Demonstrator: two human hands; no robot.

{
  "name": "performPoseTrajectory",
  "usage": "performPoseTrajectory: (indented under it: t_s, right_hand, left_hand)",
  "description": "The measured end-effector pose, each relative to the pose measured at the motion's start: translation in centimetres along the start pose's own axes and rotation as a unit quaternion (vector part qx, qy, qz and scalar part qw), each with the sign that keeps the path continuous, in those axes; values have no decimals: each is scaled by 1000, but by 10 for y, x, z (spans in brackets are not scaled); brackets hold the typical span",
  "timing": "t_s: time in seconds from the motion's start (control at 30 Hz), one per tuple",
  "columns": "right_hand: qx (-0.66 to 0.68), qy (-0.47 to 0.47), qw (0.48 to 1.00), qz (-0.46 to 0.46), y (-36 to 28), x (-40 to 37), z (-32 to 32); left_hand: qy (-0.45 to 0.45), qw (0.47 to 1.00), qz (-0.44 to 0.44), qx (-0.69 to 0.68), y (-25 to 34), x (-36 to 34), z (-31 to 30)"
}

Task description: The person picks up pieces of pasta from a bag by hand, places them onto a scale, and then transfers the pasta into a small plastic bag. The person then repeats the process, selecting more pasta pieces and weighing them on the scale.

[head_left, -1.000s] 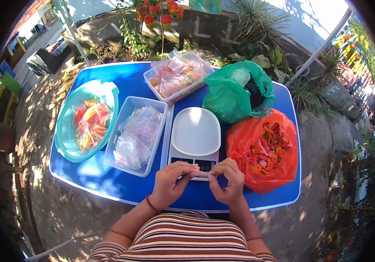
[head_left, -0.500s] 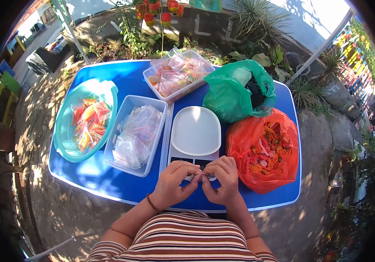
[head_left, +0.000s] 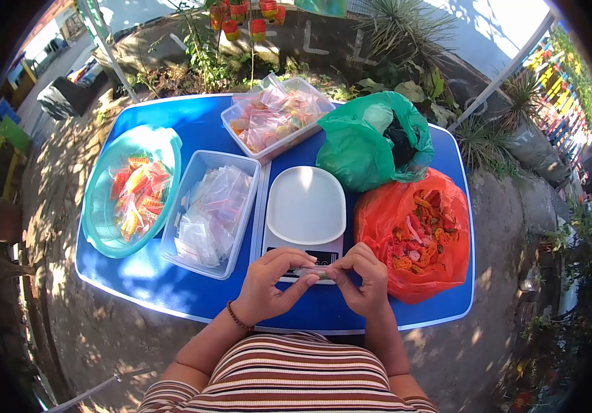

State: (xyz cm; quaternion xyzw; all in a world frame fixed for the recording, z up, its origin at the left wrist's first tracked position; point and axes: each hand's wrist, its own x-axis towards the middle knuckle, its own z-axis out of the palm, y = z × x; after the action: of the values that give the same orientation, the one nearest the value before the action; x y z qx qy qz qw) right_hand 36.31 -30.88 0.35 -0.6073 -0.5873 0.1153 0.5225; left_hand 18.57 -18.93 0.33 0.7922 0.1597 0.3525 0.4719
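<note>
My left hand (head_left: pixel 272 283) and my right hand (head_left: pixel 363 281) pinch a small clear plastic bag (head_left: pixel 318 270) between thumbs and fingers, one at each side. The bag is stretched flat just over the front of a white kitchen scale (head_left: pixel 275 243), partly hiding its dark display. On the scale sits a white tray (head_left: pixel 306 206) with nothing in it. To the right of my right hand stands a red plastic bag (head_left: pixel 378 213) of orange and red crinkled pieces. Left of my left hand, a clear plastic tub (head_left: pixel 221 273) holds many flat clear bags.
A turquoise basket (head_left: pixel 96 206) with filled orange packets stands at the table's left. At the back are a plastic container (head_left: pixel 261 157) of pink-tinted bags and a green plastic bag (head_left: pixel 351 151). The blue table (head_left: pixel 151 289) has a pale edge; plants grow behind it.
My hands have moved slightly apart, and the clear bag now shows stretched between them. Before, the fingertips met close together. The view has shifted a little.
</note>
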Motion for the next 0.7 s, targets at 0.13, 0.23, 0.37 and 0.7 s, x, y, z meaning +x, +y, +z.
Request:
performPoseTrajectory:
  t_s: [0.13,0.23,0.37,0.7]
  right_hand:
    - [20,-6,1000,0,-13,3,5]
    - [46,-32,997,62,-18,5,12]
    - [84,-41,990,109,-10,0,16]
    - [73,-100,992,38,-37,33,49]
  left_hand:
    - [-24,998,-30,-47,-7,-1,-1]
    - [-34,998,-3,-44,-14,-5,0]
    - [-2,996,-42,-73,-18,-11,-3]
    - [8,988,-100,-119,-17,-31,-59]
